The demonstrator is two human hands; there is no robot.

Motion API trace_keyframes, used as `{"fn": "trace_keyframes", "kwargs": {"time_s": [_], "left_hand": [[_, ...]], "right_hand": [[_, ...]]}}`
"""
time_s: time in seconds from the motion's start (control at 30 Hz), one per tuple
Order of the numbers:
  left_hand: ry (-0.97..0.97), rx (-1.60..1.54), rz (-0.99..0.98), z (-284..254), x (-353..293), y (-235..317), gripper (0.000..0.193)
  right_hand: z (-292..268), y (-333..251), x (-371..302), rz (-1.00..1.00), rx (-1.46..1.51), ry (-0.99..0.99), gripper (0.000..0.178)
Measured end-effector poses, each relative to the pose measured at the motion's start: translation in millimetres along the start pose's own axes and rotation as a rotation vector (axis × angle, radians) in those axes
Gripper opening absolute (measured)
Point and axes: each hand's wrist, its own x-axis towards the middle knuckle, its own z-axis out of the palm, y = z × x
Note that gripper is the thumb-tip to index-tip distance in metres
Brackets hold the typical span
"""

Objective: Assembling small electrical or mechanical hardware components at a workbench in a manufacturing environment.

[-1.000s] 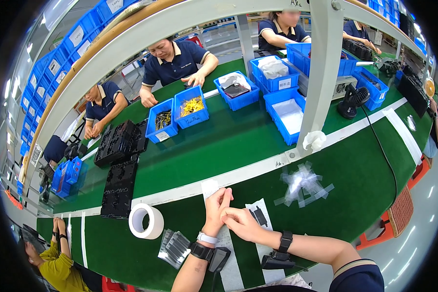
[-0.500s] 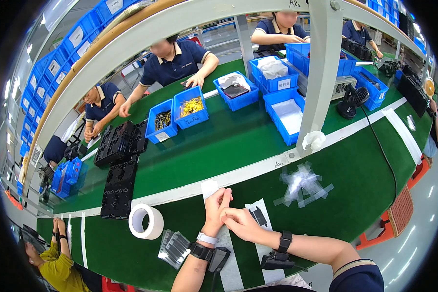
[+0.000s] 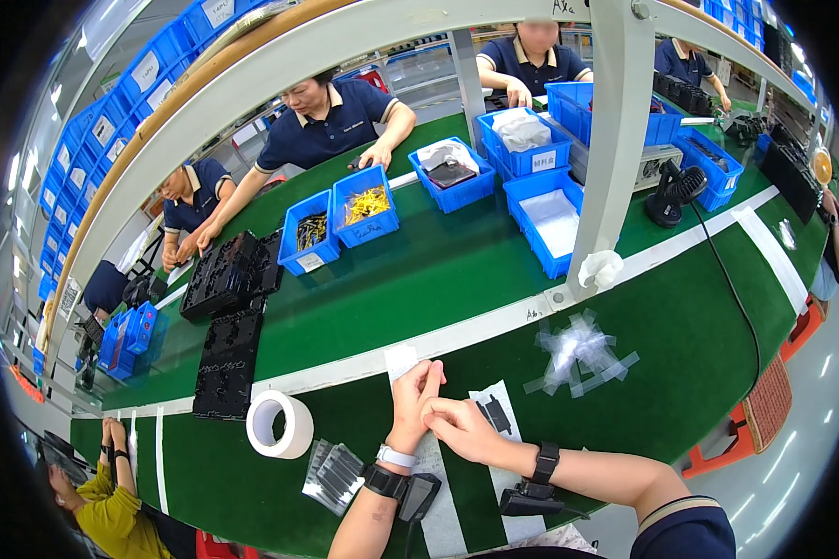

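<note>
My left hand (image 3: 412,402) is raised over the table, its fingers pressed together and bent over. Against its palm side rests my right hand (image 3: 464,430), fingers curled in; the hands touch, and no object shows in either. Beneath and beside them run strips of white tape (image 3: 441,498), one carrying small black pieces (image 3: 497,413). Left of my forearm lie clear strips with dark pieces (image 3: 334,475) and a white tape roll (image 3: 280,425). To the right is a cluster of clear film pieces (image 3: 583,354). Black devices are strapped to both my wrists.
Beyond a white rail (image 3: 494,321), black plastic trays (image 3: 226,359) and blue bins (image 3: 366,207) stand on the green table. A white post (image 3: 615,140) rises ahead, near a small black fan (image 3: 673,194) with its cable. Several co-workers sit around; orange stools (image 3: 746,429) stand at right.
My hands have stayed still. Across the table, a co-worker's arm has reached further down toward the black trays, and another co-worker at the back has shifted their hands.
</note>
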Motion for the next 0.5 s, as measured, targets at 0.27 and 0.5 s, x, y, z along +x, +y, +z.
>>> {"fn": "trace_keyframes", "kwargs": {"time_s": [0.27, 0.5], "left_hand": [[-0.001, -0.004, 0.001, -0.5, -0.3, 1.0, 0.03], [-0.002, -0.006, -0.002, -1.0, -0.6, 1.5, 0.03]], "right_hand": [[-0.4, -1.7, -0.2, 0.005, -0.011, -0.003, 0.012], [0.7, -1.5, -0.3, 0.012, 0.019, -0.004, 0.011]]}}
